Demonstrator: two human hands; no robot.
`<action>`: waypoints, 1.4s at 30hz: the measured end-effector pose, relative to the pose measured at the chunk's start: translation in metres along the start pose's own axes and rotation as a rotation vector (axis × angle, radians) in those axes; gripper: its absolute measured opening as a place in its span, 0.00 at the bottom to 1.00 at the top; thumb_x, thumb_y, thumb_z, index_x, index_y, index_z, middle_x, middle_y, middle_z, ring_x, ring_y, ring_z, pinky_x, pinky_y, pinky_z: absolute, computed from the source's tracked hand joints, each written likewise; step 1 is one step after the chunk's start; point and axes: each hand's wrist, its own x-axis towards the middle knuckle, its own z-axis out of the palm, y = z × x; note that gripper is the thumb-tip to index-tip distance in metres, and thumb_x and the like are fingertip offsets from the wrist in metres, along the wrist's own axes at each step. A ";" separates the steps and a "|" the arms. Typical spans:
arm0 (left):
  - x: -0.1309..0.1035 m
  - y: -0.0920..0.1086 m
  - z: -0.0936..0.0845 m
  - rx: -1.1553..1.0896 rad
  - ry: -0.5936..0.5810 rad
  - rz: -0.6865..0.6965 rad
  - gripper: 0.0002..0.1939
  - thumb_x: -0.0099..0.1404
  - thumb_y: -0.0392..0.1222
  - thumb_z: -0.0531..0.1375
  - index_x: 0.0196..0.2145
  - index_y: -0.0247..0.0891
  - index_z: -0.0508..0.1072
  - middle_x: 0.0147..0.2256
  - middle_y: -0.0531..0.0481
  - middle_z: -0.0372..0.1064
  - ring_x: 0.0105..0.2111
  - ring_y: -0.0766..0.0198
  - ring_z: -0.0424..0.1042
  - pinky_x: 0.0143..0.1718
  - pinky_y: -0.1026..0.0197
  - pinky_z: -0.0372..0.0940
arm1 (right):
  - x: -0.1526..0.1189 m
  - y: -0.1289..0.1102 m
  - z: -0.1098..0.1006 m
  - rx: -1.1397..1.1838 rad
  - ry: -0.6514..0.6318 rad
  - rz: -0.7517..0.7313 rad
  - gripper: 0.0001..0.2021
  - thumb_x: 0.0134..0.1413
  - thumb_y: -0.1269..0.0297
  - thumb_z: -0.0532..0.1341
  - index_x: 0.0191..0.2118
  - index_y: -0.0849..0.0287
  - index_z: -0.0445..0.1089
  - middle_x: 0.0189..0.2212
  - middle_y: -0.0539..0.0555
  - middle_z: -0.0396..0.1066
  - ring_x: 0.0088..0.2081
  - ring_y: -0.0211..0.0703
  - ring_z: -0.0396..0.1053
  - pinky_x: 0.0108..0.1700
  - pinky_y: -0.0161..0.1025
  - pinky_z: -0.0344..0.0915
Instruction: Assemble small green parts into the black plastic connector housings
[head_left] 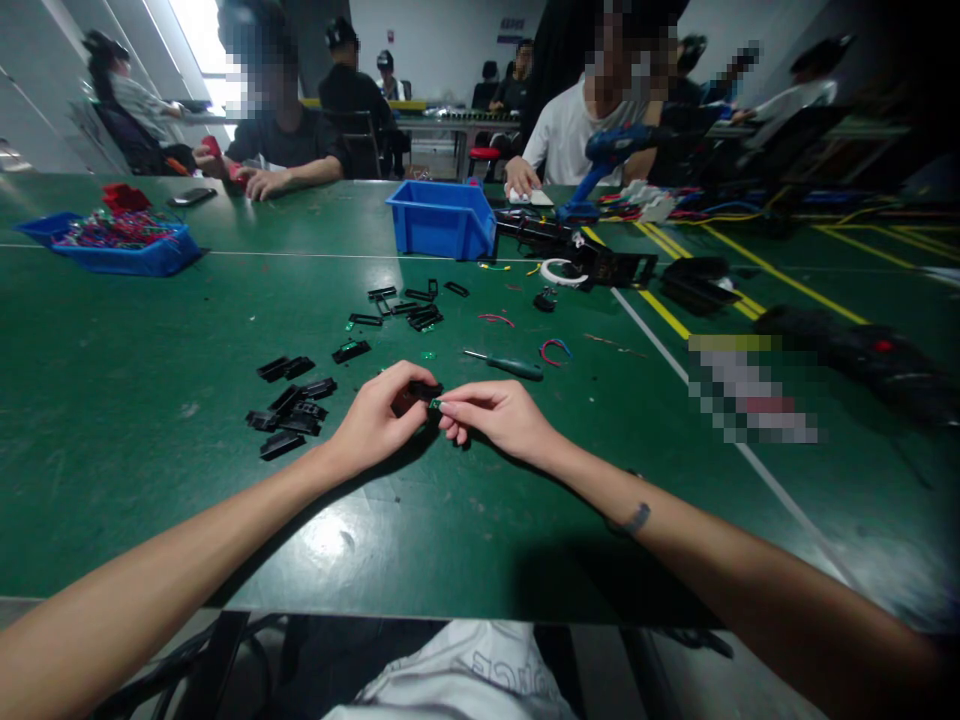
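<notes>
Pinched between left hand (375, 420) and right hand (499, 415) just above the worktop (465, 520): small black part (417, 395), long axis across, fingers of both closed on its ends.

- Both arms are bare from the hands up to the picture's edge; no sleeve is visible on either of them.
- The left hand (373, 425) wears no glove, no ring and no watch.
- The right hand (501, 417) is also without glove or ring.
- On the right forearm, a small dark mark (636, 519), shaped like a short curved band, sits a little behind the wrist.
- At the bottom edge a white garment (465, 680) with faint grey letters is visible; the letters are too blurred to read.
</notes>
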 end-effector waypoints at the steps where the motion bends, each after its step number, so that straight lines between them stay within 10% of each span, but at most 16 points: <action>1: 0.000 0.000 0.000 0.001 -0.003 -0.001 0.11 0.65 0.32 0.58 0.46 0.37 0.72 0.39 0.50 0.71 0.34 0.67 0.70 0.35 0.65 0.64 | 0.000 0.000 0.000 -0.007 0.003 -0.002 0.15 0.55 0.55 0.70 0.42 0.62 0.80 0.28 0.54 0.79 0.26 0.36 0.74 0.28 0.34 0.72; 42: 0.000 0.001 0.000 -0.009 -0.044 -0.010 0.11 0.65 0.34 0.57 0.45 0.38 0.72 0.39 0.48 0.72 0.33 0.66 0.70 0.35 0.64 0.66 | -0.004 -0.002 0.001 -0.174 -0.032 0.016 0.17 0.60 0.49 0.65 0.38 0.61 0.77 0.26 0.52 0.75 0.25 0.35 0.71 0.29 0.34 0.69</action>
